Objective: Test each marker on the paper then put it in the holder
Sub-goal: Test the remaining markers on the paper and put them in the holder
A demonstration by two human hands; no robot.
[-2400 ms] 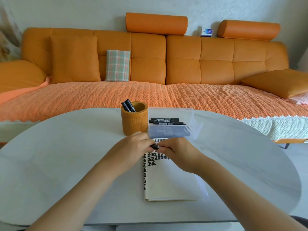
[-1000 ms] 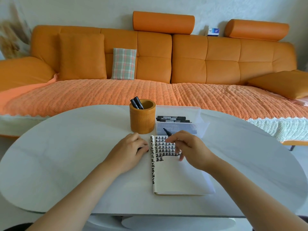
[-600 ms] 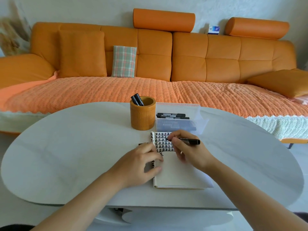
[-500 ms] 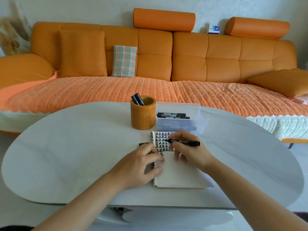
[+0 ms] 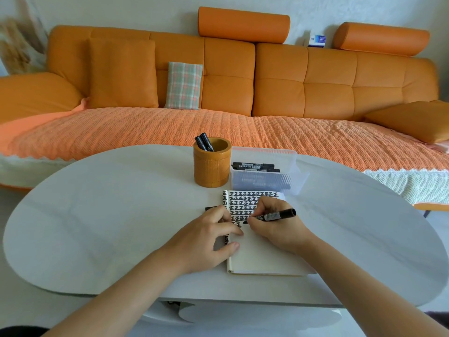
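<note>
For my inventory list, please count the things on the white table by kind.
Round orange wooden holder: 1
Clear plastic box: 1
White paper pad: 1
Black markers plainly seen: 5 (2 in the holder, 2 atop the box pile, 1 in the right hand; others in the box are blurred)
Small black piece, maybe a cap: 1
Total: 9
</note>
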